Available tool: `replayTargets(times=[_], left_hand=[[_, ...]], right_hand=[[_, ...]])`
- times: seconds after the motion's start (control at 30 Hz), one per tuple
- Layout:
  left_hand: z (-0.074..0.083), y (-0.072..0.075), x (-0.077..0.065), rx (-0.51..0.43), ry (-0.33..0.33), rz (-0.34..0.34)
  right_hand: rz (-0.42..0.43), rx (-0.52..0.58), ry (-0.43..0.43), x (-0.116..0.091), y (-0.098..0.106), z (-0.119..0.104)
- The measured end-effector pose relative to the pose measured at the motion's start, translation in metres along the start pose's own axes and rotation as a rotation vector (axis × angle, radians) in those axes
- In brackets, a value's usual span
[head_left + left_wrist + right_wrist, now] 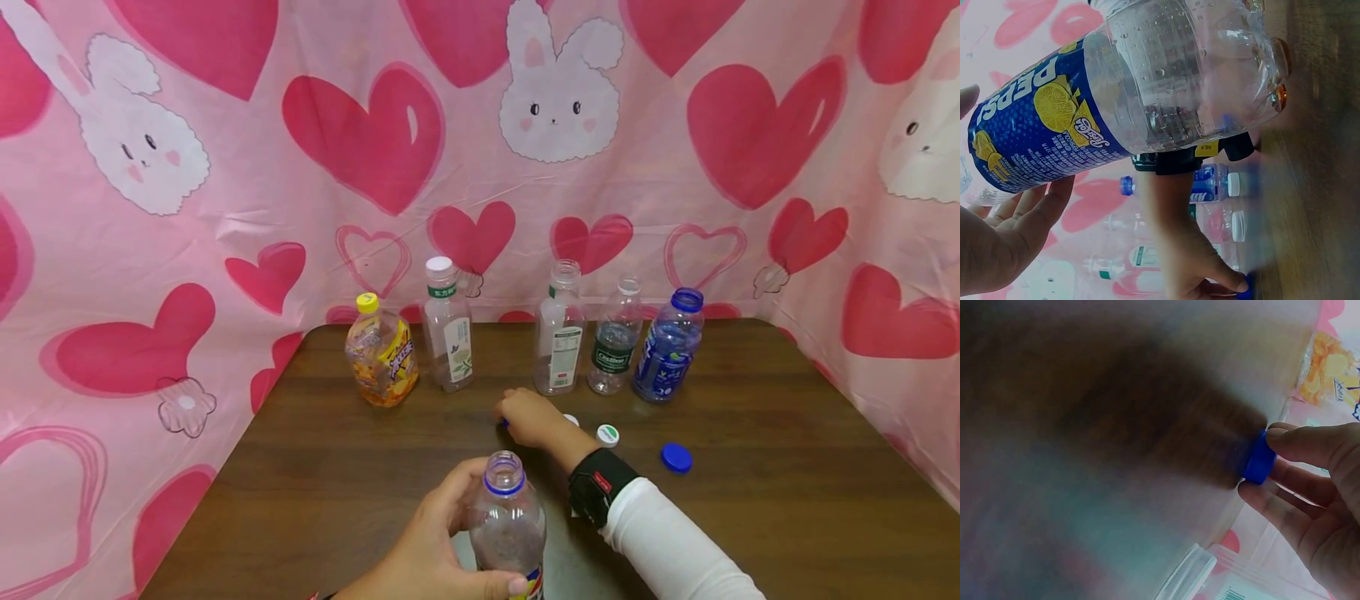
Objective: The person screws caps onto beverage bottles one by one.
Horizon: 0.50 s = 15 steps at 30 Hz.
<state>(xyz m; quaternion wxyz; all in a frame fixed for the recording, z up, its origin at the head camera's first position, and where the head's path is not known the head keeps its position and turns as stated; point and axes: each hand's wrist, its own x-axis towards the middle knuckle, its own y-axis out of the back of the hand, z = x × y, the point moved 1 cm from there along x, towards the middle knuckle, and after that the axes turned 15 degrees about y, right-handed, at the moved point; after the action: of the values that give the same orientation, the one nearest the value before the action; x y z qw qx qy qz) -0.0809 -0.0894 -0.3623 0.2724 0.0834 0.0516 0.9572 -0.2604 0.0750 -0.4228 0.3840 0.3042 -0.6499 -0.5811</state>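
My left hand [435,542] grips a clear plastic Pepsi bottle [510,525] at the near side of the table. Its mouth is uncapped, and a blue label with lemon slices [1041,115] shows in the left wrist view. Farther out, my right hand [528,417] reaches to the tabletop and pinches a small blue bottle cap [1260,457] between thumb and fingers. In the head view that cap is mostly hidden by the hand. A white cap with a green mark [608,435] and a wider blue cap [677,458] lie right of the right hand.
Along the back of the wooden table [315,483] stand a yellow-capped bottle [382,358], a white-capped bottle [450,342], and uncapped ones: a clear bottle [561,333], a green-labelled bottle [615,346] and a blue-labelled bottle [670,346]. Behind hangs a pink curtain [480,183].
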Motion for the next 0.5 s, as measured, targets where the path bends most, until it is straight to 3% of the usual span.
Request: replayTargets(times=[0.13, 0.23, 0.43, 0.5], left_hand=[[-0.002, 0.0, 0.001, 0.009, -0.015, -0.004], [-0.003, 0.0, 0.003, 0.024, -0.056, -0.004], [-0.009, 0.001, 0.008, 0.096, -0.198, 0.001], [-0.009, 0.002, 0.009, 0.111, -0.188, 0.011]], right_hand=[[0.023, 0.024, 0.047, -0.003, 0.006, 0.0], [0.078, 0.121, 0.096, -0.009, 0.02, -0.001], [0.21, 0.5, 0.181, -0.032, 0.082, -0.023], [0.253, 0.576, 0.246, -0.042, 0.108, -0.034]])
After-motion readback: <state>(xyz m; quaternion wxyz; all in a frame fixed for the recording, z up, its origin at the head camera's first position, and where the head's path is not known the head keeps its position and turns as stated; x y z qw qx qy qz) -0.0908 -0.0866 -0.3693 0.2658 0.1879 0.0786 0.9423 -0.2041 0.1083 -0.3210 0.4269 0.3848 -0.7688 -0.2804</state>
